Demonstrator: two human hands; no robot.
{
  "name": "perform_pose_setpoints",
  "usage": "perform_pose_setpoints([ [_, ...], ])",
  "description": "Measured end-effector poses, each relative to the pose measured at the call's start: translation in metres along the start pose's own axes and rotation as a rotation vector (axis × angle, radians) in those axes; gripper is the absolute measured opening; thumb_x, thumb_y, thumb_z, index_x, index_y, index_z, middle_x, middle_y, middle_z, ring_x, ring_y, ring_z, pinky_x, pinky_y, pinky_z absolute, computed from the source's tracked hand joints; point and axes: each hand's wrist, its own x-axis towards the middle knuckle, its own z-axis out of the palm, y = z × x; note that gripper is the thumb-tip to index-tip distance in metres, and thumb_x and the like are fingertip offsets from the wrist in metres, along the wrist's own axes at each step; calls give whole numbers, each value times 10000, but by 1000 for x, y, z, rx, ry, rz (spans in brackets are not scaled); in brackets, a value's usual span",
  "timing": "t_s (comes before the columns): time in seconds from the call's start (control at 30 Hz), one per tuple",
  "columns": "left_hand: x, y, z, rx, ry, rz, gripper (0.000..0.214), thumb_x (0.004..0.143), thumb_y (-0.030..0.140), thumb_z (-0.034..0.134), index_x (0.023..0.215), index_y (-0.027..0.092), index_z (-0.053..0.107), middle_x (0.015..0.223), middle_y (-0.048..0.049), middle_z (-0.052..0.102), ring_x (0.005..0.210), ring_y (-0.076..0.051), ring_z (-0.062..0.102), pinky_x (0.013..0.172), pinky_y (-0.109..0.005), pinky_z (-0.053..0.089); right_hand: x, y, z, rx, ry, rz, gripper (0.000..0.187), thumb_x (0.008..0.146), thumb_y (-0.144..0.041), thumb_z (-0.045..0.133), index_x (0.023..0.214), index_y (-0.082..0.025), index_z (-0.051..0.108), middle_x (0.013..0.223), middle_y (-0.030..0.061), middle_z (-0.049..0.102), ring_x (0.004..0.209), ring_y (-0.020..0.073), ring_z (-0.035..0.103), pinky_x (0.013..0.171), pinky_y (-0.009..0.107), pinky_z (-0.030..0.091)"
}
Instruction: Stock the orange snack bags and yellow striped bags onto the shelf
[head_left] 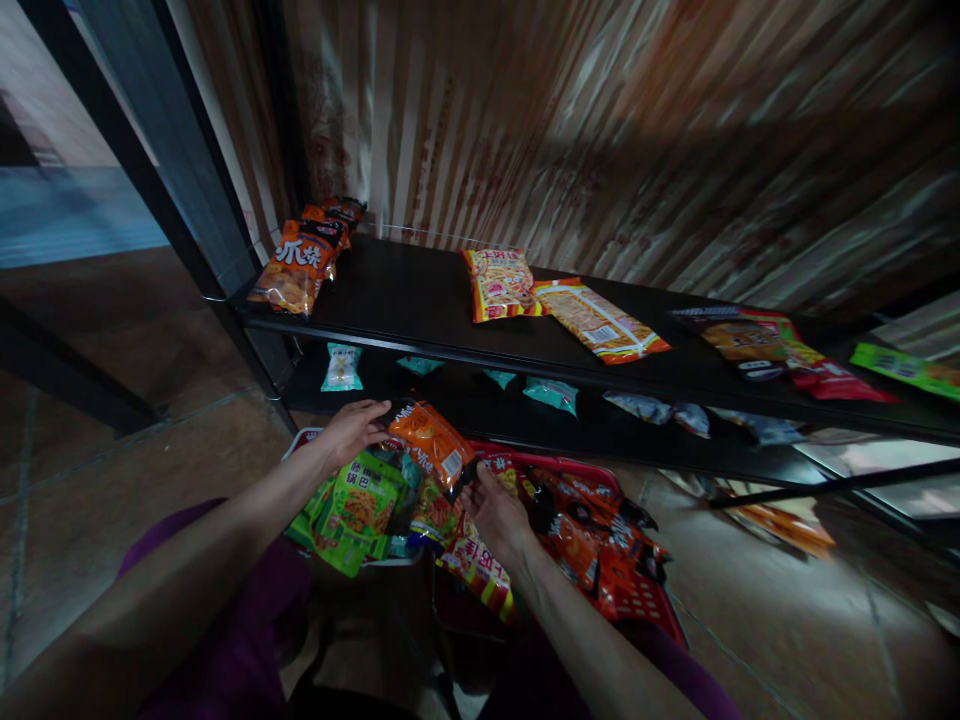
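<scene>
The left hand (351, 428) and right hand (499, 512) hold an orange bag (431, 445) just over the red basket (641, 598), near the black shelf (420, 295). The fingers of each hand grip one end. A green bag (360, 505) lies in the basket.

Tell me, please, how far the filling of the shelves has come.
Done: snack packets lie on the top shelf, teal packets on the lower shelf. In hand: left hand and right hand hold an orange packet over the red basket. Left: the basket holds many other packets.
</scene>
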Motion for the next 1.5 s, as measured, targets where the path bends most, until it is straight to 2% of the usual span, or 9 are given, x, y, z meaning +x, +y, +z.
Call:
perform_pose_setpoints([
  [0.07,2,-2,0,22,43,56,238,664,217,771,704,141,550,676,-32,651,585,-132,634,591,-278,545,-5,-2,5,88,18,117,260,622,-384,805,697,-214,624,670,-4,682,626,132,631,622,270,545],
  [0.17,2,-4,1,27,117,97,267,652,202,772,688,149,513,645,-7,630,537,-105,603,528,-234,510,-15,-5,13,142,-64,283,266,584,-288,839,720,-198,629,731,-2,702,676,124,651,711,277,550],
  [0.27,3,-5,2,46,180,107,274,653,196,765,670,152,495,614,15,605,499,-82,568,497,-211,489,-23,-5,18,143,-135,332,322,522,-195,865,729,-199,617,705,-18,700,676,134,667,776,328,554],
  [0.37,3,-7,1,55,188,100,300,627,220,783,645,149,492,617,7,603,522,-92,578,513,-224,501,-24,0,18,122,-144,307,337,507,-177,865,740,-198,621,707,-15,705,696,153,679,797,361,556],
  [0.53,4,-8,-1,56,172,111,322,595,249,801,632,150,497,626,-3,601,554,-116,593,528,-252,506,-19,2,17,73,-94,289,301,504,-184,860,690,-185,624,693,-5,705,623,134,659,698,310,567],
  [0.73,10,-8,-4,43,195,173,327,574,266,802,640,155,502,634,18,578,586,-108,581,537,-236,495,-22,-6,22,45,-135,219,338,500,-203,854,765,-200,644,735,-16,707,624,123,647,657,295,551],
  [1.03,2,-4,-2,-27,146,115,215,687,216,718,693,157,511,658,4,603,550,-115,586,544,-255,493,-28,-8,25,8,-132,142,380,471,-262,872,772,-186,652,694,-28,663,590,104,600,572,245,516],
  [1.23,-6,0,2,-87,17,-15,161,772,223,649,758,177,495,730,-23,641,610,-166,644,592,-336,545,-29,-10,26,-80,-165,47,331,504,-315,860,677,-180,612,564,-72,539,521,77,535,551,240,508],
  [1.5,-5,-2,5,-82,44,39,183,793,140,615,812,193,440,723,3,622,567,-172,663,624,-367,560,-27,-6,22,-78,-162,1,314,556,-361,837,697,-184,619,560,-77,532,511,69,530,561,232,504],
])
